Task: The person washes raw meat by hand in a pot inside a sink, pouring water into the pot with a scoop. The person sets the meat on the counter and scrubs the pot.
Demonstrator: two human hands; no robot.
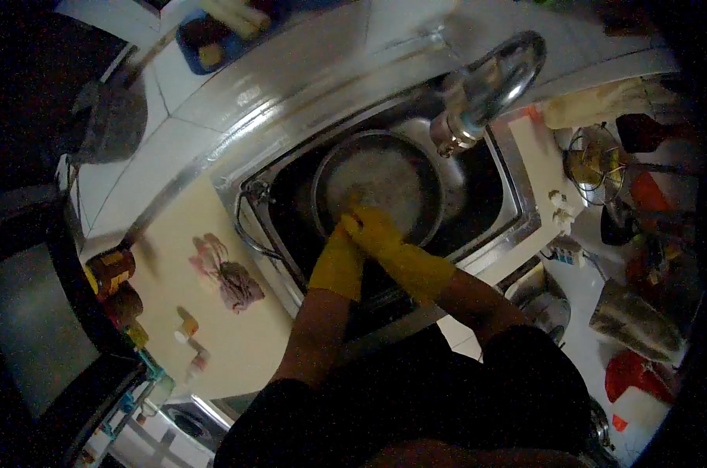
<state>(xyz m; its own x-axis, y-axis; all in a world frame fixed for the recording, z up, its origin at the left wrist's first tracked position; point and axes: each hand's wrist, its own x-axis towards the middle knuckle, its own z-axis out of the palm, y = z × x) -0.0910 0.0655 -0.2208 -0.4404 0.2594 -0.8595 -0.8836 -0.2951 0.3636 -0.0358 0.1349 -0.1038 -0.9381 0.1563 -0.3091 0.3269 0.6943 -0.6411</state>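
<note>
Both of my hands wear yellow rubber gloves and meet over the near edge of a round pan (388, 175) in the metal sink (478, 187). My left hand (339, 253) is beside and against my right hand (377, 234). The fingers of both look bent together, but dim light and blur hide what they hold, if anything. The pan's inside looks grey and wet. Over the far right corner of the sink arches a metal faucet (509, 78).
A crumpled cloth (240, 288) and a small bottle (186, 329) lie on the beige counter (166, 234) at left. Dark jars (113, 269) stand beyond. A blue tray (194, 58) is at the back. Along the right are a wire whisk (595, 164), a pot (544, 304) and a red bag (634, 374).
</note>
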